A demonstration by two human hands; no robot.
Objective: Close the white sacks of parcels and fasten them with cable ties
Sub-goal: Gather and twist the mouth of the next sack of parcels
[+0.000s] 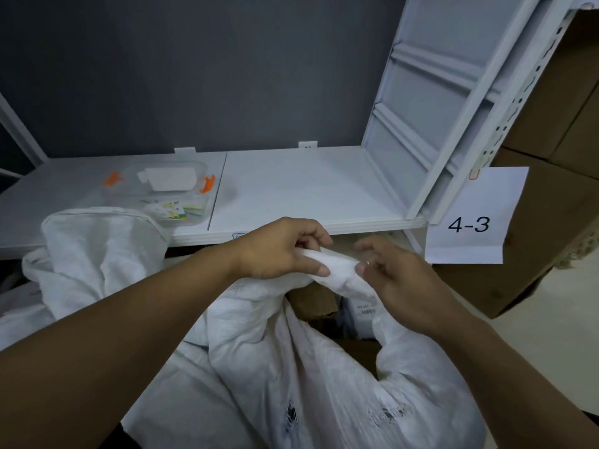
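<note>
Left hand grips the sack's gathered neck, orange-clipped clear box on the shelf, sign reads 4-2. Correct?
Not quite. In the head view the sign reads 4-3, not 4-2. The rest holds: left hand grips the sack's gathered neck, orange-clipped clear box on the shelf.

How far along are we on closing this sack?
Done: nothing tied that I can see. In hand: the left hand grips the front sack by its gathered neck; the blurred right hand touches its tip. The mouth gapes below, showing a cardboard parcel. Left: cinch it and add a cable tie; none visible. The second sack shows no tie either.
</note>
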